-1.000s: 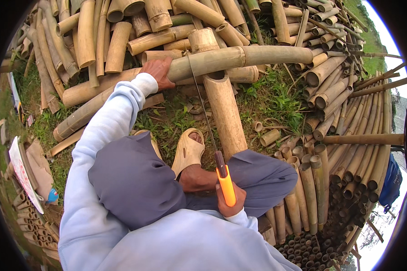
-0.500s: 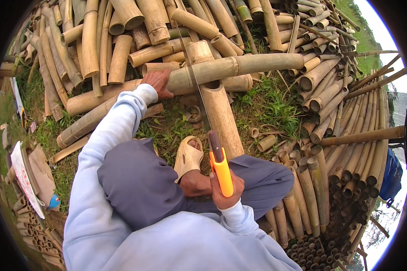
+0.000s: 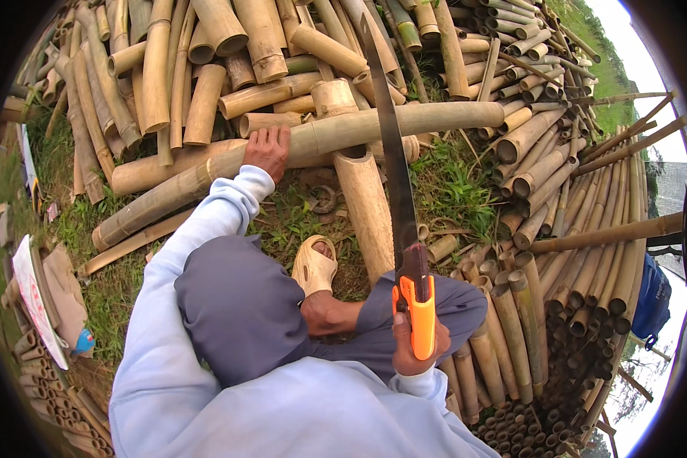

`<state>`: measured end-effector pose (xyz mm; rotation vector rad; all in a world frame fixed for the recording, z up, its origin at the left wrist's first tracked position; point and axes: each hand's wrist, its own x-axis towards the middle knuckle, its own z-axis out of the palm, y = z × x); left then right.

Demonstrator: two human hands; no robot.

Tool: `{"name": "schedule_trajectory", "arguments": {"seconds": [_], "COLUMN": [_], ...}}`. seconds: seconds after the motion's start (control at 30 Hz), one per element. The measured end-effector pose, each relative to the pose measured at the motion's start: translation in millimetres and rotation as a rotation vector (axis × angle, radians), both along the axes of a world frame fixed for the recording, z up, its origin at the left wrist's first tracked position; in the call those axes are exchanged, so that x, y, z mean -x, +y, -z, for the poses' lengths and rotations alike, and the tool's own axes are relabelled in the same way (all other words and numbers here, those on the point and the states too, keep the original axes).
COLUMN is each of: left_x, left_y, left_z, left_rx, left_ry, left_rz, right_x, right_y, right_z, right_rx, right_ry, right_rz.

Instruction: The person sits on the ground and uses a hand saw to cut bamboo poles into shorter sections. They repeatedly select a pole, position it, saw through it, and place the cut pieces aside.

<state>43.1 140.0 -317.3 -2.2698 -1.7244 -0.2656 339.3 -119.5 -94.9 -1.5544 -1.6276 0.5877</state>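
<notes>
Open-air bamboo-working yard, identified by grassy ground (image 3: 278, 221) between the left hand (image 3: 267, 154) and the right hand (image 3: 404, 347), and by pale sky (image 3: 647, 57) far to the right of both. Cut bamboo lengths (image 3: 204, 103) lie heaped beyond the left hand, while stacked culms (image 3: 546, 122) and a row of tubes (image 3: 511, 340) occupy the right hand's outer side. An orange-handled saw (image 3: 399, 183) in the right hand indicates cutting work.
</notes>
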Motion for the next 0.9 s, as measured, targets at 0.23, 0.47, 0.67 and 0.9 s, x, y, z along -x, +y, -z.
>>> {"name": "schedule_trajectory", "arguments": {"seconds": [0.23,0.47,0.67,0.9], "left_x": [24,22,-1,26], "left_y": [49,40,-1,59], "left_z": [-60,-58,-30,-58], "left_rx": [0.893,0.513,0.309,0.921], "left_ry": [-0.415,-0.273,-0.095,-0.468], "left_rz": [0.103,0.146,-0.022,0.246], "right_x": [5,17,18,16], "right_y": [11,37,38,37], "right_z": [6,38,38,40], "right_rx": [0.047,0.118,0.131,0.127], "right_ry": [-0.010,0.064,0.091,0.108], "right_rz": [-0.093,-0.106,-0.115,-0.109]}}
